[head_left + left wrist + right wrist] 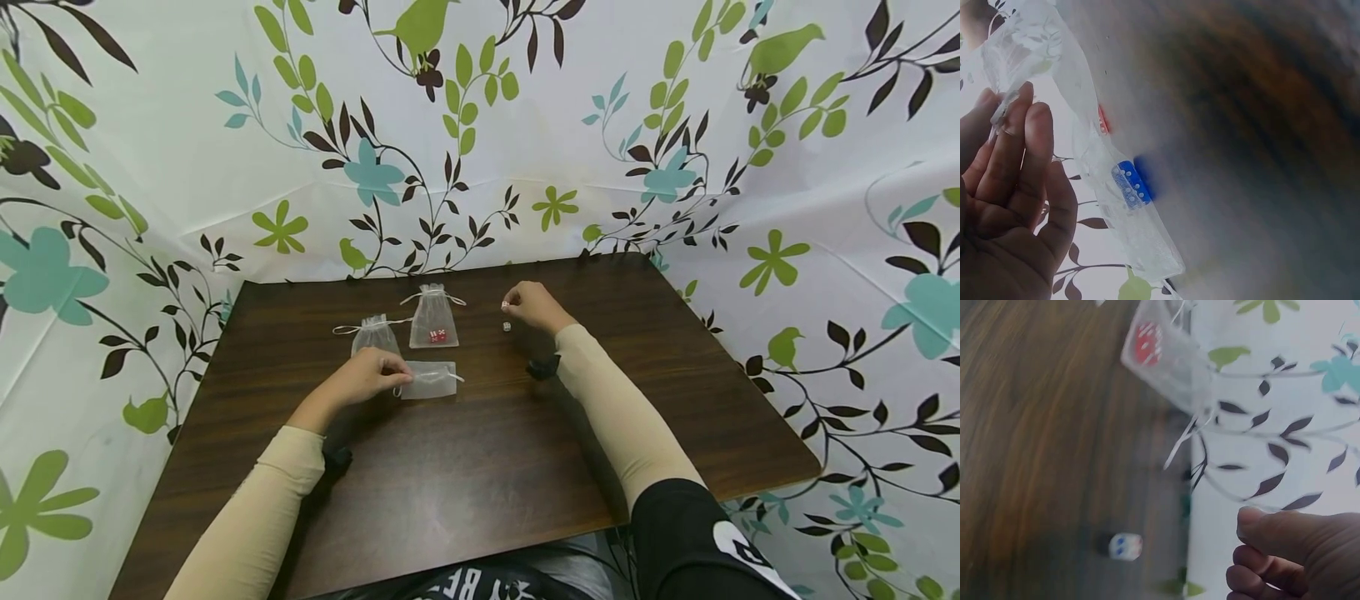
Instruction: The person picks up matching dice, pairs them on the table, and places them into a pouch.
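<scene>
My left hand (367, 375) pinches the edge of a white drawstring pouch (431, 380) lying flat on the table. Behind that hand stands a second sheer pouch (375, 335); blue dice (1130, 183) show through it in the left wrist view. A third pouch (433, 312), farther back, has red dice (438, 336) inside. Over the table's right half, my right hand (534, 305) pinches a small white die (506, 306) between thumb and fingertips. Another white die (506, 327) sits on the table just below; the right wrist view shows its blue and red pips.
The dark wooden table (465, 475) ends at a patterned cloth (480, 208) hanging behind it and along both sides. Thin white drawstrings (352, 330) stick out from the pouches.
</scene>
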`<state>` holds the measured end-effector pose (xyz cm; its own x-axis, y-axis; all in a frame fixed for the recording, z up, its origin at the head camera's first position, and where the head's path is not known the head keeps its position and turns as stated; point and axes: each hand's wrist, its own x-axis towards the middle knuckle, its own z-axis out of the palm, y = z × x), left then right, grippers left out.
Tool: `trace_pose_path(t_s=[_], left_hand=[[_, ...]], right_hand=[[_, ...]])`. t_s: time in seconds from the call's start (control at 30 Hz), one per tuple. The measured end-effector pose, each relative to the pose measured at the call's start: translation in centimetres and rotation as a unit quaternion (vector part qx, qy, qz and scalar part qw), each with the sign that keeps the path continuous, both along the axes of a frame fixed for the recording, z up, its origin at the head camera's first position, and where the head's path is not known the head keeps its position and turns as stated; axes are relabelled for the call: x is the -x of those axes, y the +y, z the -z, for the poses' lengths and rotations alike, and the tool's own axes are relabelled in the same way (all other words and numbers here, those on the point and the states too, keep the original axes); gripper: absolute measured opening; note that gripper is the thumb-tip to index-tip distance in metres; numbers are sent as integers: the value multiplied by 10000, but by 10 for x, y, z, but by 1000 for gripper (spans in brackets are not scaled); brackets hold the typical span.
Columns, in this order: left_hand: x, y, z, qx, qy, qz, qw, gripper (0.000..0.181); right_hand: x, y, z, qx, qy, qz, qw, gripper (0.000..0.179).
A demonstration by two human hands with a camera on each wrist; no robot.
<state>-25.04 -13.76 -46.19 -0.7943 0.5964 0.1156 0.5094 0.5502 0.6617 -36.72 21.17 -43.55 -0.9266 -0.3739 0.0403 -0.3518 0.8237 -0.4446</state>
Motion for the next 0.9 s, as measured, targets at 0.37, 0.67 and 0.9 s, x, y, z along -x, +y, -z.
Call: trace_pose_path(t_s=[0.37,0.67,0.9], left_hand=[[1,1,1,-16,-28,-39,10000,12],[2,3,0,-37,-14,-79,10000,10],[3,5,0,-110,-24,-50,9999,10]], right_hand=[[-23,-38,-35,-51,347,-522,9980,19],[-41,-67,-50,-191,535,-1054,9928,17],[-55,-82,-59,-229,627,-1439,9873,15]])
